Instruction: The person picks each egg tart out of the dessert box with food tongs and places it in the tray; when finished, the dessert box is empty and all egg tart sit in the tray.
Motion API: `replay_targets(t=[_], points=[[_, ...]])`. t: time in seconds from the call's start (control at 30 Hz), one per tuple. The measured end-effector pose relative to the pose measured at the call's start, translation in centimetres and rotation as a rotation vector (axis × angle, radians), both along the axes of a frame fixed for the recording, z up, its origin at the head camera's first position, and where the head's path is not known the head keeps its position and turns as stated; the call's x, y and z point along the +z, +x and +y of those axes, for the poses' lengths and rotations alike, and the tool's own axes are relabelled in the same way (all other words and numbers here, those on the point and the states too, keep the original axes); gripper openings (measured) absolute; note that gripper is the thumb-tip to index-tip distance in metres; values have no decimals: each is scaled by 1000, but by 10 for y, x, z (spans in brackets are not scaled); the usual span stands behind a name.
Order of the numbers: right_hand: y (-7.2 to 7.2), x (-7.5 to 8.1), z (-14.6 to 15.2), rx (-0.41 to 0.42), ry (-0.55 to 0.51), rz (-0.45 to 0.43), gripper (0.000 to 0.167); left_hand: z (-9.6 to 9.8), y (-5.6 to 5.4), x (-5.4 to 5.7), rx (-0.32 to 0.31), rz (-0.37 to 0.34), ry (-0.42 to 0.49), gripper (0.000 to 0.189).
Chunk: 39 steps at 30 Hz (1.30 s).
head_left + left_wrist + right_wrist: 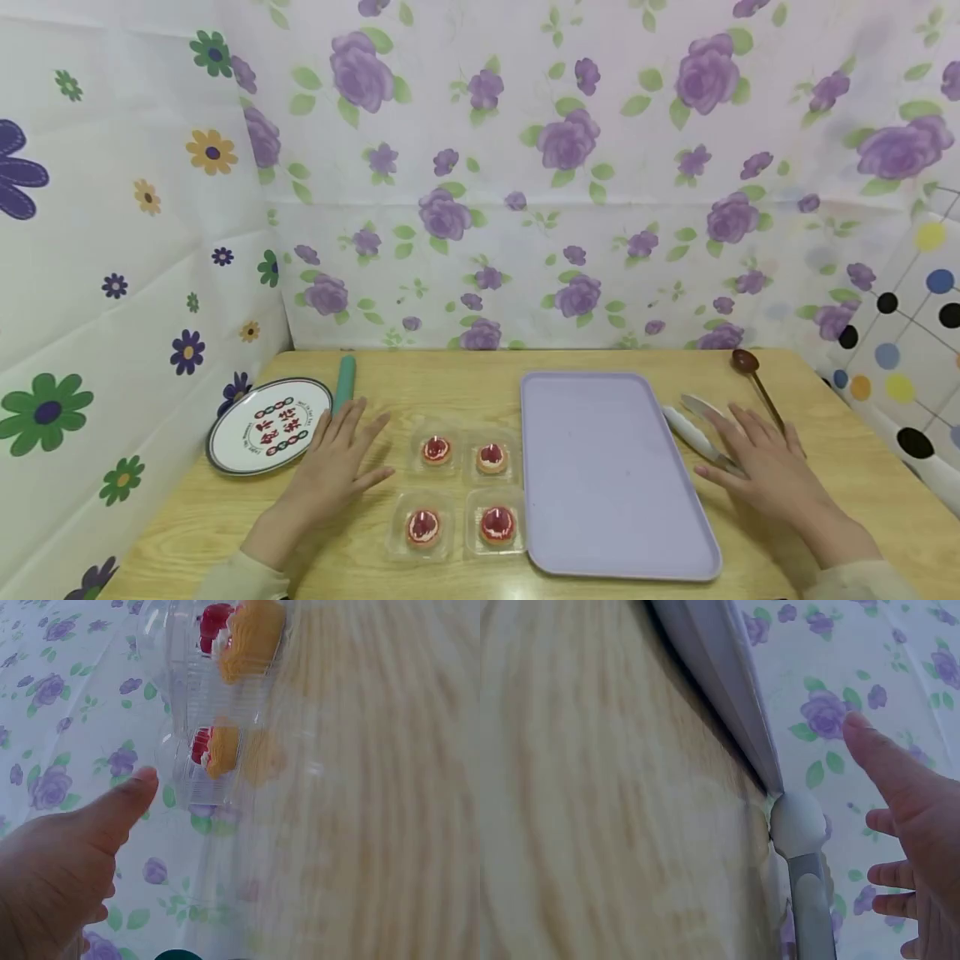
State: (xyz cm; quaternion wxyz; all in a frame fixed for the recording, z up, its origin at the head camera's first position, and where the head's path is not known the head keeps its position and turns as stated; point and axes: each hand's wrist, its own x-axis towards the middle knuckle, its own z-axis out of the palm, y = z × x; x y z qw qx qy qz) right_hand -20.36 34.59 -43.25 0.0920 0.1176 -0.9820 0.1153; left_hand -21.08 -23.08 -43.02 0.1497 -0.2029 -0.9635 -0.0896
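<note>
My left hand [330,467], fingers spread, is between the oval plate [258,454] with red lettering and several small fruit tarts [423,528] in clear plastic boxes [400,546]. It holds nothing; a teal rod [345,382] is partly hidden behind its fingers. In the left wrist view, its thumb points towards two boxed tarts [223,750]. On the other side, my right hand [772,467] has spread fingers over the handle end of white-tipped tongs [690,433], with no grip visible. A dark brown long-handled spoon [746,361] lies beyond it, its handle end partly covered.
A lilac rectangular tray [611,475] lies in the middle right of the wooden table [450,387], close beside the boxed tarts. Flowered cloth [465,275] hangs behind the table, with more patterned cloth at the left and right.
</note>
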Motion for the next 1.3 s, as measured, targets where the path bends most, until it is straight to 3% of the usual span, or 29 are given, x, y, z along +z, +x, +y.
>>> replay_targets(t=[0.13, 0.3, 0.5, 0.67, 0.87, 1.1, 1.3], points=[[3, 1, 0, 2, -30, 5, 85, 2, -1, 0, -15, -10, 21, 71], [8, 5, -5, 25, -59, 46, 81, 2, -2, 3, -50, 38, 43, 68], [12, 21, -21, 82, -116, 91, 74, 0, 0, 12, -125, 35, 163, 65], [17, 39, -39, 147, -138, 124, 70, 0, 2, 22, -189, -43, 288, 65], [22, 60, -68, 180, -73, 111, 71, -2, 5, 27, -307, -181, 416, 66], [26, 71, -98, 233, -27, 168, 69, -2, 8, 26, -449, -244, 456, 68], [30, 79, -124, 244, 16, 213, 63, -5, 13, 19, -476, -366, 443, 70]])
